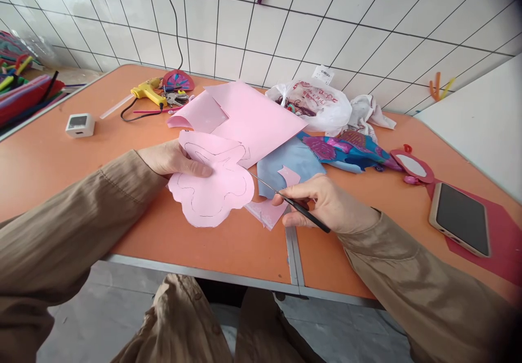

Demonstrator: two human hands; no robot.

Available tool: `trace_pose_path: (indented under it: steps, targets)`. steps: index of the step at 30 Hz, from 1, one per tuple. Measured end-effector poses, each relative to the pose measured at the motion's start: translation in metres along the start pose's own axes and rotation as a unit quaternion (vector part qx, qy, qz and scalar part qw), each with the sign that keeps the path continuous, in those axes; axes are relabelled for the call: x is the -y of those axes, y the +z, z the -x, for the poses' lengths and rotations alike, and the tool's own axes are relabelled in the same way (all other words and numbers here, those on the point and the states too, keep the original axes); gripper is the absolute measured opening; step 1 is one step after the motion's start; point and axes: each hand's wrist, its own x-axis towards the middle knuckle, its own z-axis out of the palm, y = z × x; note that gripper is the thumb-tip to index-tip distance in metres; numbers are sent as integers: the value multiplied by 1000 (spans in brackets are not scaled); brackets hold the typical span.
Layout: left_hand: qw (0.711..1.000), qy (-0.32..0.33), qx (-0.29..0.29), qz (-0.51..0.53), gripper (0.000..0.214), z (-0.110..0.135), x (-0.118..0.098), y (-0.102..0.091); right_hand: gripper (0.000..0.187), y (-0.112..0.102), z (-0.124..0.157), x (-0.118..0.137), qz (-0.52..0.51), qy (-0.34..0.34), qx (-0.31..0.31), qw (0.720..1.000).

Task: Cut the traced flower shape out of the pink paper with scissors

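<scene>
My left hand (179,160) grips a pink foam sheet (216,186) by its upper left side, thumb on top. Dark drawn lines run over this sheet, and its lower and right edges are cut in a wavy outline. In my right hand (322,202) is a pair of scissors (304,212) with dark handles, fingers closed around them. The thin blades point left and reach the sheet's right edge; I cannot tell whether they are apart. Pink offcuts (267,212) lie on the table below the scissors.
On the orange table (244,251) lie a large pink sheet (253,115), a blue piece (291,159), a yellow glue gun (149,92), a small white box (80,125), a plastic bag (316,104), colourful fabric (346,148), an oval mirror (412,165) and a phone (460,219) on red sheet.
</scene>
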Motion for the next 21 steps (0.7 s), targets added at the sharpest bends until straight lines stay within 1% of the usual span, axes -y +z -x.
trace_pose_path:
  steps: [5,11,16,21]
  targets:
    - [1000,0,21,13,24,0,1,-2,48,1,-1,-4,-8,-8,-4,1000]
    - [999,-22,24,26,27,0,2,-4,50,2,-1,-11,-25,-30,-9,999]
    - [999,-22,25,18,26,-1,2,-5,49,2,-1,-10,-29,-21,-5,999]
    - [1000,-5,20,12,23,-1,3,-4,51,2,-1,-8,-18,-14,-2,1000]
